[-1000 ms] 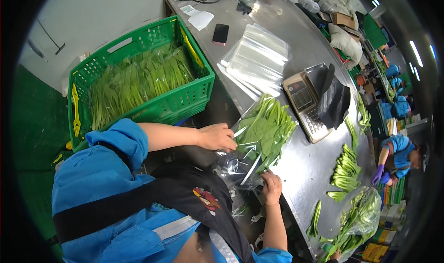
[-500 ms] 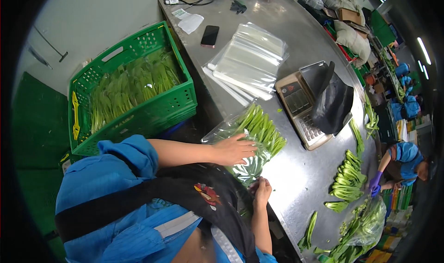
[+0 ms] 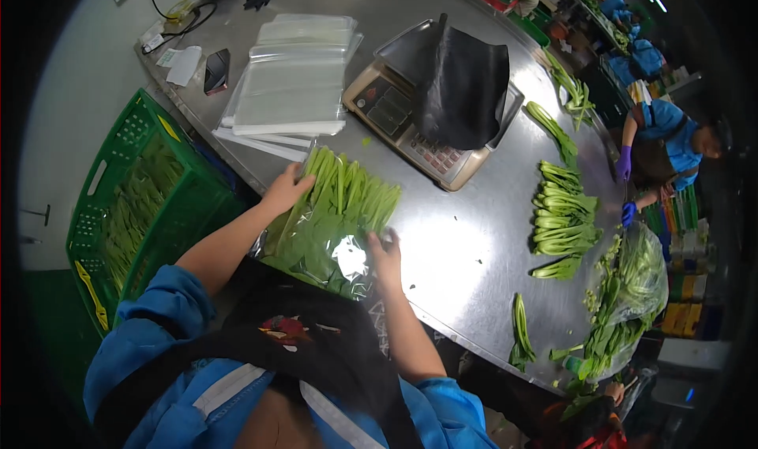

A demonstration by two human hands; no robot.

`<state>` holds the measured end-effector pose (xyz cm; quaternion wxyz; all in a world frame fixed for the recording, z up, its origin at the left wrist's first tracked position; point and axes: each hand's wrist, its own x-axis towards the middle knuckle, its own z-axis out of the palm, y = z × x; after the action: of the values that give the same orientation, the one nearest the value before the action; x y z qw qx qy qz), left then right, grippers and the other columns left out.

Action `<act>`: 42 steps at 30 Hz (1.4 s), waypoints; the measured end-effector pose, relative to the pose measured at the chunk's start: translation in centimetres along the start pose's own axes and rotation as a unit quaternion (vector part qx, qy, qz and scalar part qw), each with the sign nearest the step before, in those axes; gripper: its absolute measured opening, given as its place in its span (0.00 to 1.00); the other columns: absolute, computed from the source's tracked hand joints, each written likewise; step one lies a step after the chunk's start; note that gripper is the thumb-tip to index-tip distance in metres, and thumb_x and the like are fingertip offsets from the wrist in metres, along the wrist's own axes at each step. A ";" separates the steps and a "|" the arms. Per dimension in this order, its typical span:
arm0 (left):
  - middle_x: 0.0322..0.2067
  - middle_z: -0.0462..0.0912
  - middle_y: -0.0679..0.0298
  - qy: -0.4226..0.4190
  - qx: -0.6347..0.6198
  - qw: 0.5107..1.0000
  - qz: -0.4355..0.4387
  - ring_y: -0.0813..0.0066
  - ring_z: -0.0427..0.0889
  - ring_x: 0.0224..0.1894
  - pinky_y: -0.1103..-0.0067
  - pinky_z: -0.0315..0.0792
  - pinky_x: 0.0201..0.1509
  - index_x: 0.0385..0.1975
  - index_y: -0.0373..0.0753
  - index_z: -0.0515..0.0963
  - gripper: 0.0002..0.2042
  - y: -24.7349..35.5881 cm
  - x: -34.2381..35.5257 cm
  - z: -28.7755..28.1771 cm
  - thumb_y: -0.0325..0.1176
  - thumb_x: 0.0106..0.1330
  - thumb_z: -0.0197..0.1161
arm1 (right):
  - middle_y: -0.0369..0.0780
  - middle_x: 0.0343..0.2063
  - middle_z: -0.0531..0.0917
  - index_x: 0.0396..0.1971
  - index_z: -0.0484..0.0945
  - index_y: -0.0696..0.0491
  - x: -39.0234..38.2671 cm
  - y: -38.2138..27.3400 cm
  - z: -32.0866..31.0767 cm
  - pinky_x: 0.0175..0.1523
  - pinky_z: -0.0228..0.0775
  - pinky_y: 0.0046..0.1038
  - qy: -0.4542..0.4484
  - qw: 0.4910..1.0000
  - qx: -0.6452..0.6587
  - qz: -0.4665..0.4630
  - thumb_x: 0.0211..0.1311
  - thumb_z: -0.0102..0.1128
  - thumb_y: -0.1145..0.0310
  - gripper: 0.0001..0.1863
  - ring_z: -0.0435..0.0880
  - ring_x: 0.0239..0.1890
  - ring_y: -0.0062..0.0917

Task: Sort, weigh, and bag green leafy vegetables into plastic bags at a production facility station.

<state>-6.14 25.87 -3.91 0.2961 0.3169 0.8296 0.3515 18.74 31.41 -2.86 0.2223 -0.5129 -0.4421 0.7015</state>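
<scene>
A clear plastic bag of leafy greens (image 3: pixel 332 220) lies at the near edge of the metal table, stalks pointing away from me and leaves toward my apron. My left hand (image 3: pixel 286 191) is closed on the bag's upper left edge, beside the stalks. At the bag's right side is my right hand (image 3: pixel 384 263), its thumb and finger apart and touching the plastic; it is slightly blurred. Beyond the bag lies a stack of flat clear bags (image 3: pixel 292 78). A weighing scale (image 3: pixel 426 149) stands to the right of that stack, a black sheet (image 3: pixel 466 86) draped over its pan.
At left stands a green crate (image 3: pixel 150 212) filled with bagged greens. A phone (image 3: pixel 216 71) and paper slips (image 3: pixel 181 64) lie at the far left. Loose green bunches (image 3: pixel 564 220) and a large bag of greens (image 3: pixel 639 275) sit on the right, near a co-worker in purple gloves (image 3: pixel 624 165).
My left hand has gone from flat on the bag to its upper left edge. My right hand has left the bottom corner for the right side. The view has swung right.
</scene>
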 end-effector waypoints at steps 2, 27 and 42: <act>0.37 0.78 0.55 -0.236 -0.304 0.914 -0.132 0.67 0.78 0.39 0.74 0.71 0.41 0.47 0.31 0.67 0.21 4.1 -1.1 -0.3 0.36 0.56 0.58 | 0.43 0.39 0.74 0.48 0.63 0.62 -0.4 -4.2 1.0 0.38 0.70 0.28 -0.143 0.978 0.070 0.137 0.51 0.59 0.64 0.27 0.73 0.38 0.26; 0.40 0.76 0.69 0.437 0.305 0.730 0.428 0.75 0.69 0.32 0.80 0.61 0.32 0.33 0.46 0.78 0.10 -11.7 -23.5 -39.7 0.30 0.53 0.52 | 0.45 0.41 0.74 0.49 0.62 0.62 -10.6 -10.3 38.8 0.51 0.64 0.31 -0.527 0.846 0.004 -0.076 0.35 0.62 0.82 0.33 0.74 0.42 0.32; 0.28 0.76 0.72 0.499 0.213 0.722 0.429 0.74 0.71 0.30 0.79 0.62 0.33 0.23 0.44 0.71 0.02 -16.4 -24.1 -42.9 0.29 0.50 0.53 | 0.47 0.43 0.72 0.50 0.60 0.63 -12.8 -9.1 44.1 0.51 0.64 0.32 -0.513 0.857 0.037 -0.043 0.38 0.63 0.78 0.34 0.73 0.43 0.34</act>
<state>-26.92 -17.78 14.70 -0.4190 0.4723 0.6857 0.3622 -18.12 8.97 15.22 0.0133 -0.0522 -0.4887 0.8708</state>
